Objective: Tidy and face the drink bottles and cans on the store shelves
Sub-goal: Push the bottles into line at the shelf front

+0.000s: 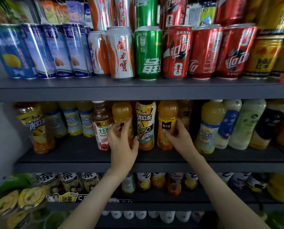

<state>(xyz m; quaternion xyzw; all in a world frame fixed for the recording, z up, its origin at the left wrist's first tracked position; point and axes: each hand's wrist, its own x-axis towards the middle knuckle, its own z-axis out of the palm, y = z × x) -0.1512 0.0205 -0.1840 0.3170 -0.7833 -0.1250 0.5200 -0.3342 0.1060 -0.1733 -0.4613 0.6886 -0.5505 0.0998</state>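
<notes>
Dark grey metal shelving point(138, 91) fills the view; the upper tier holds upright drink cans, among them a green aluminium can point(147, 53); the middle tier point(71, 152) holds plastic bottles. At its centre the left hand point(121, 144) is curled round a clear plastic orange-juice bottle point(121, 111); the right hand point(180, 138) grips a second orange-juice bottle point(167, 113), to the right; both bottles stand upright, with a yellow-and-white iced-tea bottle point(145, 119) between them.

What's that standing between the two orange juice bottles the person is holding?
In the head view, one upright iced tea bottle stands between the left orange juice bottle and the right orange juice bottle.
</notes>
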